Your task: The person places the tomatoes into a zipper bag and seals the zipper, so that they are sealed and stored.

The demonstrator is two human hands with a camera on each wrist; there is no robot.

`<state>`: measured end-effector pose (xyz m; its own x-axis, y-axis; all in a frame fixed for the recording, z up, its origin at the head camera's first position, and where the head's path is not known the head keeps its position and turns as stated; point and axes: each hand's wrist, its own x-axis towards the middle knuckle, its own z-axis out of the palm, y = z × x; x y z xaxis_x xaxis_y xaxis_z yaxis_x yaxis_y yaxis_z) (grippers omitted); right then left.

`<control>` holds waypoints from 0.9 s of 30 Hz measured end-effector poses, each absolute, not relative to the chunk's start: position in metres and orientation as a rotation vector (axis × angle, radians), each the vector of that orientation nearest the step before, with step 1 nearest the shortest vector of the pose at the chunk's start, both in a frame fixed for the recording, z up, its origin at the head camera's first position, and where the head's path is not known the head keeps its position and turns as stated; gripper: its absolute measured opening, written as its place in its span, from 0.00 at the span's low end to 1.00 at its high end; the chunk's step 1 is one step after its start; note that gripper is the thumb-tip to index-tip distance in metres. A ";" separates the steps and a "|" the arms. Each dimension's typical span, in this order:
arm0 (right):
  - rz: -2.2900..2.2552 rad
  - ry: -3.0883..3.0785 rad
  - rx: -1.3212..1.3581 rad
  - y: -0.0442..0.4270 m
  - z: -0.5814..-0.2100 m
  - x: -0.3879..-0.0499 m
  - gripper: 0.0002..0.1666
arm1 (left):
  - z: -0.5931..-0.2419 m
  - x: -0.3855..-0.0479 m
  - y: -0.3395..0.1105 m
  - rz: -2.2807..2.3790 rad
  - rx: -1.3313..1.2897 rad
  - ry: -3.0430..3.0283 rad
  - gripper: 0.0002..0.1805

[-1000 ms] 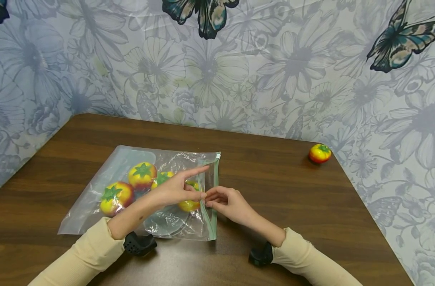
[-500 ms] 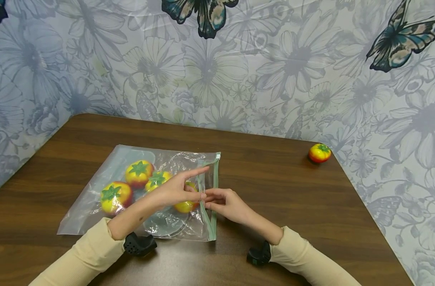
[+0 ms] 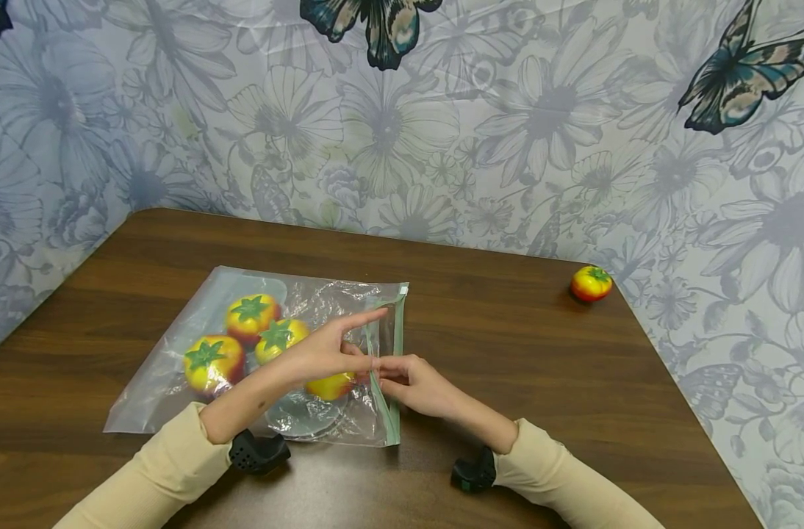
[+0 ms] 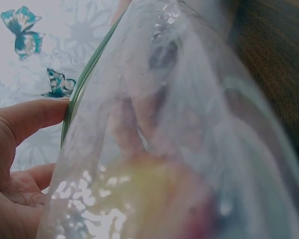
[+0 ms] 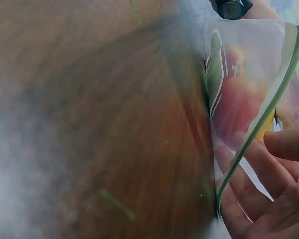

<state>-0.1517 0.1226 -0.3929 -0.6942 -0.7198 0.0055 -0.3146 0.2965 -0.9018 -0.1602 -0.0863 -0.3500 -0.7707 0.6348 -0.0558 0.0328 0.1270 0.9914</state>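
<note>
A clear zip bag (image 3: 164,389) with a green closure strip lies flat, its mouth facing right. Several red-and-yellow toy tomatoes (image 3: 251,312) with green leaf tops sit inside. My left hand (image 3: 319,353) reaches across the bag and holds the raised rim at its mouth, index finger stretched out; the left wrist view shows a fingertip against the green strip (image 4: 82,82). My right hand (image 3: 418,386) has its fingers inside the mouth, at the nearest tomato (image 3: 329,386), which my left hand partly covers. In the right wrist view, straight fingers (image 5: 261,169) show through the film.
Another toy tomato (image 3: 591,283) stands near the right edge of the wooden table (image 3: 508,330). Under the film, a round transparent shape (image 3: 306,419) shows at the front of the bag. A flowered wall covering (image 3: 442,147) rises behind the table.
The tomato near the mouth has slid left and slightly toward the front as my right fingers moved further in. Two other tomatoes have shifted left. My left hand stays in place.
</note>
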 end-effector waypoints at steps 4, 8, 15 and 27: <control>-1.368 2.113 -0.973 0.121 -0.393 -0.152 0.21 | -0.350 -0.160 -0.086 1.687 0.625 1.939 0.40; -1.387 2.105 -0.973 0.123 -0.391 -0.152 0.21 | -0.349 -0.159 -0.086 1.687 0.627 1.938 0.40; -1.486 2.063 -0.907 0.129 -0.388 -0.155 0.17 | -0.349 -0.158 -0.086 1.695 0.629 1.935 0.40; -1.629 2.010 -0.812 0.156 -0.375 -0.160 0.20 | -0.348 -0.158 -0.085 1.686 0.615 1.961 0.41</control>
